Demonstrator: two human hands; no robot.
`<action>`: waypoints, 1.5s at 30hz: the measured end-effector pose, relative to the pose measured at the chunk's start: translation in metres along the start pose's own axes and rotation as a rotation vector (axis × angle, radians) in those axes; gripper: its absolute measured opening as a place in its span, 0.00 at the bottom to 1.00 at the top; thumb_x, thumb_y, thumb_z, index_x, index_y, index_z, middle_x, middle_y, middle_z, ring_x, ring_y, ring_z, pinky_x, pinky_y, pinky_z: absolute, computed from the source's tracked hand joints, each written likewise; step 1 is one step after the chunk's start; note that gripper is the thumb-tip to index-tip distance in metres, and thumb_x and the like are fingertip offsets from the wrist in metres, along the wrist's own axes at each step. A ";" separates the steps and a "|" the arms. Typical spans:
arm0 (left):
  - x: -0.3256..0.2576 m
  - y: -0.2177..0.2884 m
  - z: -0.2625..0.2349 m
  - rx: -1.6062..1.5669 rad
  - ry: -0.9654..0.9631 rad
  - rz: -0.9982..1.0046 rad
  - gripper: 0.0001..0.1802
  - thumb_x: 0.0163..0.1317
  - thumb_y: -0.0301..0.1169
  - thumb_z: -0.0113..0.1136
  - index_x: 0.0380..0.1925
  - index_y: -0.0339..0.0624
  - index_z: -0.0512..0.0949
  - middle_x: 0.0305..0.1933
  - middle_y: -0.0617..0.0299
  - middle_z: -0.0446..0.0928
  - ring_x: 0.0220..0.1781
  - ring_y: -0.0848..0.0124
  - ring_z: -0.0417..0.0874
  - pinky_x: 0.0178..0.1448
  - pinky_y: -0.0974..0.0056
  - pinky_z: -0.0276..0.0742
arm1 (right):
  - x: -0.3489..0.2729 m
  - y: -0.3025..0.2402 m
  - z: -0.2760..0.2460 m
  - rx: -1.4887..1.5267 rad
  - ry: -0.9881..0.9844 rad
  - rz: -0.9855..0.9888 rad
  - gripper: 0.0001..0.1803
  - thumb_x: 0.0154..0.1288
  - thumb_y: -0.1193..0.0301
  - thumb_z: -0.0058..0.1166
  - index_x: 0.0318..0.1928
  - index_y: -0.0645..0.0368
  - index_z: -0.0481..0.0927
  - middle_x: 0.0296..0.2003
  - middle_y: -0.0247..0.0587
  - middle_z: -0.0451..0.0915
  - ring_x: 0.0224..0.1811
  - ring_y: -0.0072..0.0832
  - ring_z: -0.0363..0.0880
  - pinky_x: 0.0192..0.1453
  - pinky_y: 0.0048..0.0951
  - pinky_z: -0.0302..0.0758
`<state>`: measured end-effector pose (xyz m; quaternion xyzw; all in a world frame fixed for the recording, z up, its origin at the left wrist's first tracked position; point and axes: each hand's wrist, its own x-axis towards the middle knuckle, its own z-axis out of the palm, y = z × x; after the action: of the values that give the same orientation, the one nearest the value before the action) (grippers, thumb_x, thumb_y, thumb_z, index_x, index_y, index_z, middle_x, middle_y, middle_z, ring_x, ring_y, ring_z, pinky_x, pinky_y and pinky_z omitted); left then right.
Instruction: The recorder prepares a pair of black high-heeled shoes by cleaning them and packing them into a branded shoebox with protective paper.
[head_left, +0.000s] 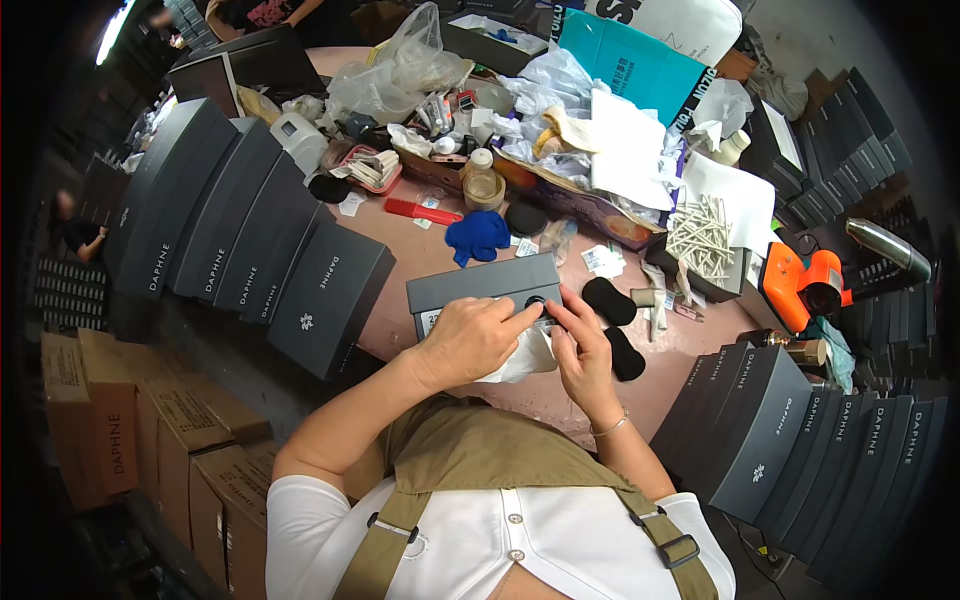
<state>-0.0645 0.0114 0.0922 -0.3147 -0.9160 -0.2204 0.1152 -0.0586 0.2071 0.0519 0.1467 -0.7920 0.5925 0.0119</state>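
A closed grey shoebox (480, 284) lies on the pink table before me, with a white label at the left of its near side. A small dark ring (537, 302) shows at the near right part of the box. My left hand (475, 335) is curled over the box's near edge, its index finger reaching to the ring. From the other side, my right hand (582, 348) brings bent fingers and thumb close to the same spot. Crumpled white paper (530, 358) shows below and between the hands. What the fingertips grip is too small to make out.
Two black pads (610, 301) lie right of my right hand. Beyond the box are a blue cloth (478, 237), a red comb (422, 211) and a jar (483, 188). Shoebox stacks flank both sides. An orange heat gun (805, 285) and a box of white sticks (705, 240) stand right.
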 end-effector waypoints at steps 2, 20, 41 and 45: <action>0.000 -0.001 0.001 0.011 0.010 0.009 0.23 0.48 0.26 0.60 0.48 0.45 0.80 0.26 0.63 0.71 0.26 0.66 0.78 0.33 0.63 0.76 | 0.000 0.000 0.001 0.002 0.000 0.004 0.18 0.63 0.81 0.49 0.53 0.65 0.78 0.61 0.56 0.68 0.64 0.43 0.69 0.65 0.35 0.67; 0.001 -0.001 0.008 0.084 -0.018 0.072 0.21 0.49 0.27 0.60 0.47 0.43 0.78 0.25 0.63 0.72 0.25 0.67 0.81 0.30 0.64 0.78 | 0.000 -0.013 -0.008 -0.291 -0.036 -0.154 0.20 0.61 0.79 0.53 0.55 0.64 0.75 0.60 0.57 0.70 0.60 0.48 0.73 0.62 0.37 0.70; -0.005 -0.004 -0.009 -0.251 0.033 -0.010 0.20 0.50 0.22 0.52 0.45 0.40 0.80 0.28 0.56 0.74 0.28 0.62 0.79 0.33 0.61 0.74 | 0.015 -0.027 -0.050 -0.567 -0.035 -0.173 0.31 0.61 0.69 0.56 0.64 0.64 0.65 0.61 0.56 0.66 0.62 0.50 0.66 0.68 0.47 0.60; -0.035 0.002 -0.029 -0.875 0.349 -0.412 0.19 0.58 0.24 0.42 0.45 0.27 0.78 0.32 0.59 0.76 0.31 0.70 0.75 0.35 0.65 0.71 | 0.036 -0.038 -0.053 -0.595 -0.289 -0.348 0.51 0.48 0.61 0.70 0.69 0.61 0.55 0.68 0.63 0.54 0.71 0.57 0.52 0.71 0.56 0.53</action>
<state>-0.0339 -0.0191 0.1063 -0.1051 -0.7483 -0.6503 0.0780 -0.0920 0.2395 0.1102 0.3512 -0.8863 0.2989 0.0425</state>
